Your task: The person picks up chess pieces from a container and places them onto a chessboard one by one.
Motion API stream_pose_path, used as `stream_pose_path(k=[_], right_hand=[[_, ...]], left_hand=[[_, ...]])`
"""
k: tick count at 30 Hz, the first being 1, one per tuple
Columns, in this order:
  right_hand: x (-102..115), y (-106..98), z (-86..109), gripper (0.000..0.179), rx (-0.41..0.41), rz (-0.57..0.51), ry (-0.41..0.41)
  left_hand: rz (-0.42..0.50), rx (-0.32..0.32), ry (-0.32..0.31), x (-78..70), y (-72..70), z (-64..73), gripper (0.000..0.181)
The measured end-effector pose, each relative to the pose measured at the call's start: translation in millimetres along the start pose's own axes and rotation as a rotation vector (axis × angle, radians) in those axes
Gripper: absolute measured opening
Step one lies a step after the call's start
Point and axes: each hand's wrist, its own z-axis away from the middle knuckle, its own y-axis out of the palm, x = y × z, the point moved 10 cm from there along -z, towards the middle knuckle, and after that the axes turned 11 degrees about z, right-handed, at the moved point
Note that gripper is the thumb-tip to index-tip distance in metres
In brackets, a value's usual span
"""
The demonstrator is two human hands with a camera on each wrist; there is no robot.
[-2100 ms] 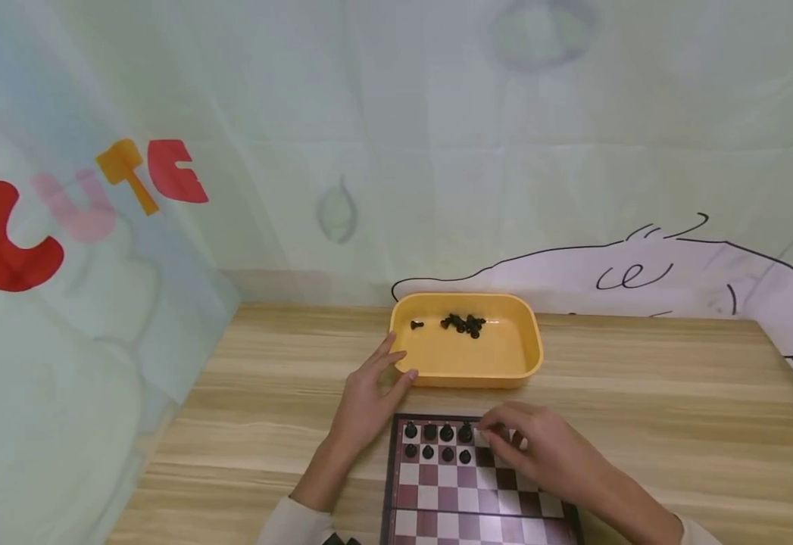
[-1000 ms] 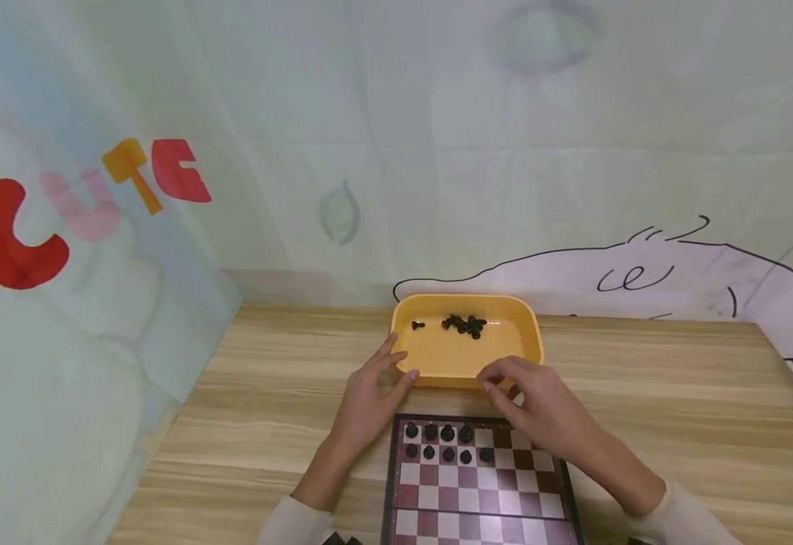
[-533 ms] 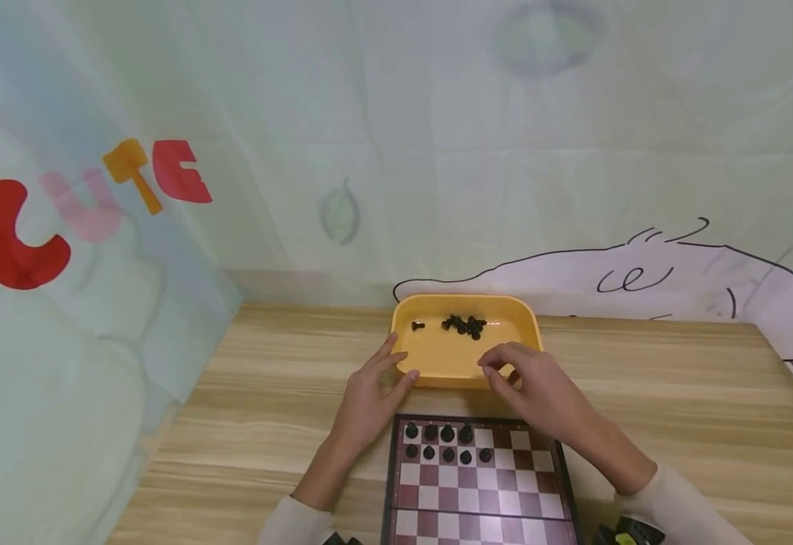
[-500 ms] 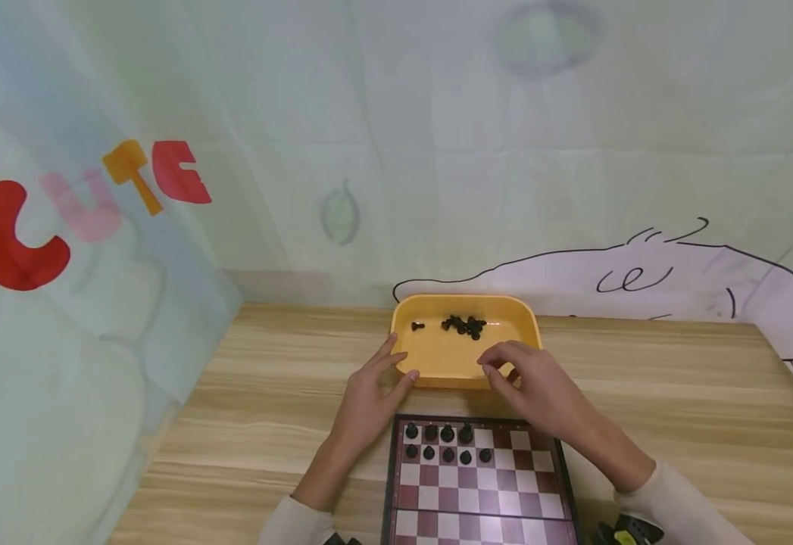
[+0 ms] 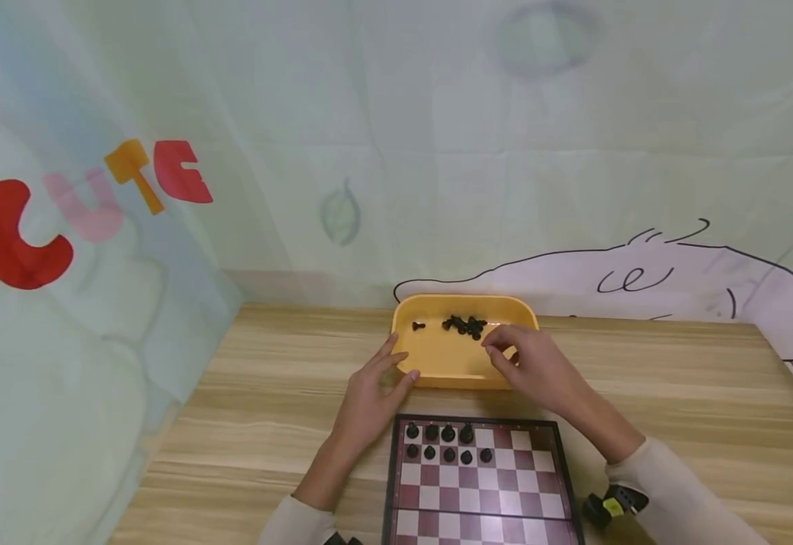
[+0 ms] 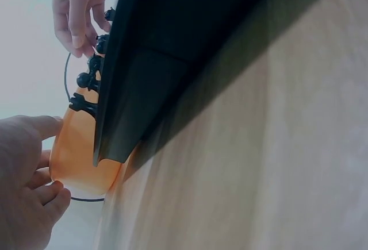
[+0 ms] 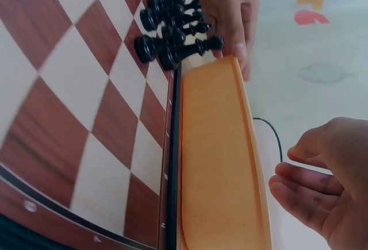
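Observation:
My left hand [image 5: 367, 397] holds the left end of a yellow plastic tray [image 5: 444, 363], with the thumb at its front rim and a fingertip over the side. Over the tray's right part is my right hand [image 5: 535, 367]. Its thumb and index finger are bent towards each other, and in the right wrist view a gap shows between them with nothing in it. Just left of those fingertips lies a heap of black chess pieces [image 5: 464, 325]; a single black chess piece [image 5: 418, 326] lies apart at the left.
A chessboard [image 5: 478, 499] with a dark frame lies in front of the tray. Black chessmen [image 5: 448, 433] stand in two rows at its far left. The wooden tabletop [image 5: 266, 378] ends at a printed curtain [image 5: 287, 204] behind the tray.
My right hand has moved from the board's back rows up and away, over the tray. A black pawn now shows fifth in the front row. The left hand has stayed put.

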Motion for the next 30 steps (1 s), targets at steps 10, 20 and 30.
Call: stream_pose_path(k=[10, 20, 30], right_hand=[[-12.5, 4.7, -17.3, 0.008, 0.033, 0.018, 0.040], [-19.6, 10.2, -33.0, 0.011, 0.036, 0.052, 0.033], [-29.0, 15.2, -44.0, 0.012, 0.052, 0.046, 0.028]], left_hand=[[-0.009, -0.006, -0.002, 1.6, 0.5, -0.9, 0.047], [-0.007, -0.009, 0.002, 1.5, 0.1, 0.2, 0.048], [-0.002, 0.006, -0.005, 0.0, 1.1, 0.4, 0.048]])
